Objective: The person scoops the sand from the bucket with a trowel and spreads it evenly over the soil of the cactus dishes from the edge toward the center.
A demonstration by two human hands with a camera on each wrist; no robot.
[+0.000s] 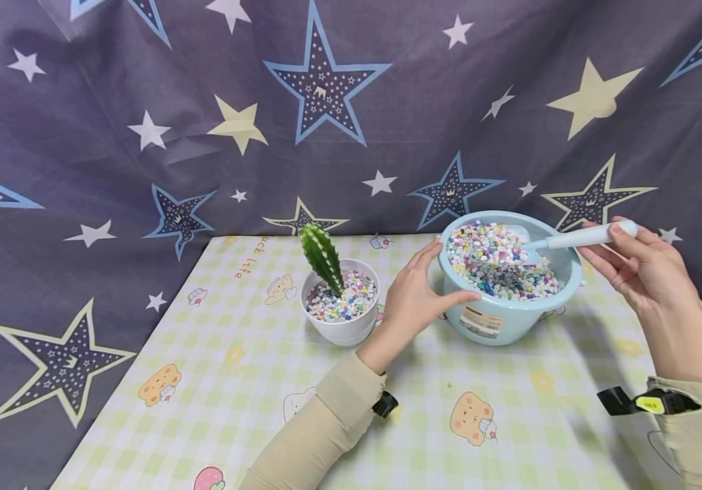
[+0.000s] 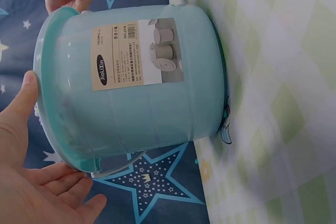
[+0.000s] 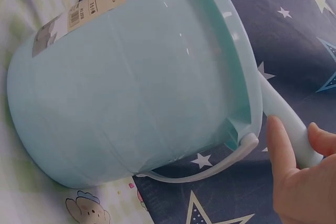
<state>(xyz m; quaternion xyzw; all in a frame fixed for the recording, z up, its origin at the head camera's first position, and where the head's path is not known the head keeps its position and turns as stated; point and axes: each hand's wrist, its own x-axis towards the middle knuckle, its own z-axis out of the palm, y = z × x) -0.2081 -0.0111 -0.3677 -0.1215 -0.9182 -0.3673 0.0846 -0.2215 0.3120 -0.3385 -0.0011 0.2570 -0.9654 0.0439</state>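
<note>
Gripping smooth scoop (image 1: 562,240): right hand (image 1: 654,272); left hand (image 1: 413,292), spread wide, touching round plastic bucket (image 1: 522,317) of pebbles (image 1: 510,286).

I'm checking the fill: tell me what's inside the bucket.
Multicoloured pebbles lie in the bucket; the scoop, head loaded, is among or just above them. The pebbles cover the bottom and anything buried.

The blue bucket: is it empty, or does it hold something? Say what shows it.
Not empty: in the head view, multicoloured pebbles lie inside the blue bucket, within its rim. Their depth cannot be told.
</note>
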